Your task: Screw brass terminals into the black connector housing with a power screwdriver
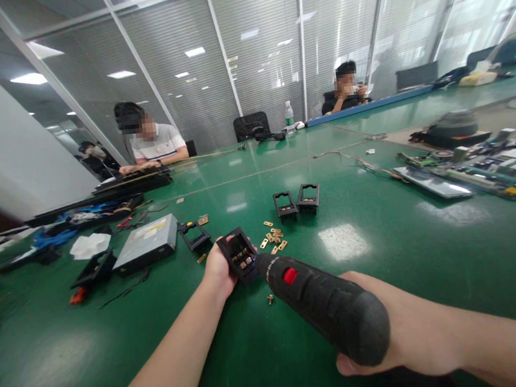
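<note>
Socket (240, 256), a small black frame with brass contacts inside, sits clasped in the left hand (217, 271) just above the green table (382, 254), near its near edge. Right hand (381, 334) is clenched around a black screwdriver (323, 306) whose tip meets the socket. Loose brass tabs (274, 239) lie just beyond, two more black frames (297, 201) farther back.

Black socket housing (239, 256) against black screwdriver (328, 308) tip
</note>
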### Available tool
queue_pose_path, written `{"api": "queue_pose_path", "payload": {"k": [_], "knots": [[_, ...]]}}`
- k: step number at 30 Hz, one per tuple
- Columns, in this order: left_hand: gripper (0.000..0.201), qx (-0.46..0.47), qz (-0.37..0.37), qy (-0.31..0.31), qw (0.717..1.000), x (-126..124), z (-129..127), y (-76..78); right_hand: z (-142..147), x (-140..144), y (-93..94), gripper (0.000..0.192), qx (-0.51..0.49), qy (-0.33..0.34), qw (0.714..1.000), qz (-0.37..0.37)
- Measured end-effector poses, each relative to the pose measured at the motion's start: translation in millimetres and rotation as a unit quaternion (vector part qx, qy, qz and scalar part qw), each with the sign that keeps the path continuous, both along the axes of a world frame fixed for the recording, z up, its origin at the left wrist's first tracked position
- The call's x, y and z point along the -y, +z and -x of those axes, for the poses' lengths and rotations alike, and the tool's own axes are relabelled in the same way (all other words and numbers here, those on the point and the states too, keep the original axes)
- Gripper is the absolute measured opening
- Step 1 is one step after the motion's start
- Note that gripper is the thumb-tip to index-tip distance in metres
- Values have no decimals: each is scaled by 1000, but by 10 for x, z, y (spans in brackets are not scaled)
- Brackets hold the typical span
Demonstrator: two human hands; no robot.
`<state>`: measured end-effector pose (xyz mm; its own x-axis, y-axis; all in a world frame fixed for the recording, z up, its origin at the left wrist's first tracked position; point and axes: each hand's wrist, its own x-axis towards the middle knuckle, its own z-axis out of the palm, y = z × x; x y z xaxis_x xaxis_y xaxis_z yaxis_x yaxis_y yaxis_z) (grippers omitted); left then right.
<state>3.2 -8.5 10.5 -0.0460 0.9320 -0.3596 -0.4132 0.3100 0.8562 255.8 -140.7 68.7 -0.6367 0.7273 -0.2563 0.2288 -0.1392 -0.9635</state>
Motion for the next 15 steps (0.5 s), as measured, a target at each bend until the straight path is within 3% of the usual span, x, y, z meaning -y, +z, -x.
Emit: {"api": "queue_pose_path", "payload": {"k": [9, 15], "knots": [[33, 2, 4, -1, 1000, -11, 5, -8, 11, -6, 1, 30, -22, 14, 1000, -12], [32, 18, 14, 9, 1000, -19, 9, -15, -28, -27, -107, 41, -41, 49, 995, 79]]}}
